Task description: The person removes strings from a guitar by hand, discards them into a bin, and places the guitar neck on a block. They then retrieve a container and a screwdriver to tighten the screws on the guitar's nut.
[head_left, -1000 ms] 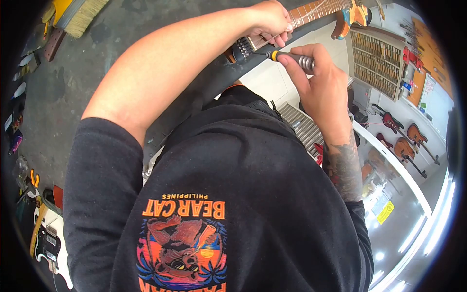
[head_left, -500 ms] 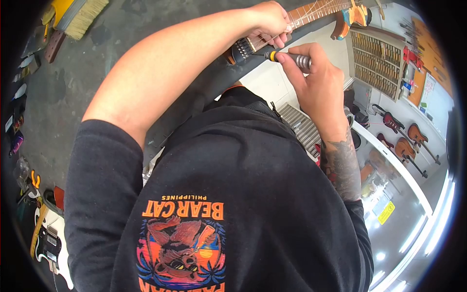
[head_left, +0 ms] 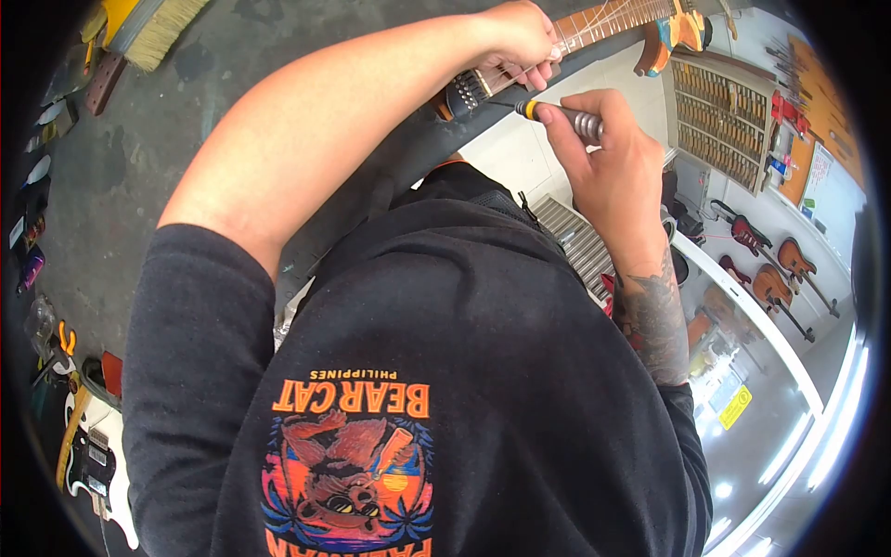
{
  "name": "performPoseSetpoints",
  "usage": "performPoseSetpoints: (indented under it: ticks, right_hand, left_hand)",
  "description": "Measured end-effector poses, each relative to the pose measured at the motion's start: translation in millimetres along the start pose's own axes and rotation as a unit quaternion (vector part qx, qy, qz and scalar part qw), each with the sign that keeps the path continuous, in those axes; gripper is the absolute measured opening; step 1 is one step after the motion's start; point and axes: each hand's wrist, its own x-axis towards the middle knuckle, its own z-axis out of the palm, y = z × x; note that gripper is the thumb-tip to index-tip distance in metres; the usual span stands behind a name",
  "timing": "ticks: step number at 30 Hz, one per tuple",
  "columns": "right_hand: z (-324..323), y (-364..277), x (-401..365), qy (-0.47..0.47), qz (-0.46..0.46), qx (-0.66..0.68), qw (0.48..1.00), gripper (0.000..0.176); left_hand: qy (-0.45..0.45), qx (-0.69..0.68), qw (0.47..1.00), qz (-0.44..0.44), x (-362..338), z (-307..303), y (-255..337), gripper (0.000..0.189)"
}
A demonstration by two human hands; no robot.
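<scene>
At the top, the guitar neck [head_left: 603,26] runs to the upper right, with thin strings along and above it. My left hand [head_left: 522,45] is closed over the strings beside the neck, its fingertips pinched together; the palm side is hidden. Just below it is the dark bridge [head_left: 464,93] with a row of small metal saddles. My right hand [head_left: 617,153] grips a screwdriver [head_left: 583,123] with a ribbed grey handle and a yellow ring. Its thin shaft points left toward the bridge; whether the tip touches it I cannot tell.
A dark work surface [head_left: 186,102] fills the upper left, with a yellow brush [head_left: 167,32] on it. A white guitar [head_left: 119,473] lies at lower left near orange-handled pliers [head_left: 67,339]. A colourful guitar-shaped stand [head_left: 657,46] is at upper right, and guitars [head_left: 772,283] hang beyond.
My right hand and the screwdriver have shifted slightly right and down, away from the bridge. My left hand has barely moved.
</scene>
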Motion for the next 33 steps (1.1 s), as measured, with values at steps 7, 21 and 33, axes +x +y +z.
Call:
performPoseSetpoints:
  ticks: [7,21,33]
  right_hand:
    - [4,2,-2,0.007,-0.011,0.012,1.0,0.03]
    - [3,7,6,-0.03,-0.222,-0.019,0.974,0.02]
    - [-5,-9,5,-0.076,-0.172,-0.088,0.978,0.014]
  left_hand:
    - [-0.002,0.006,1.0,0.002,0,0,1,0.021]
    - [0.003,0.004,1.0,0.003,0,0,0,0.02]
    - [-0.002,0.005,1.0,0.004,2,-1,-1,0.02]
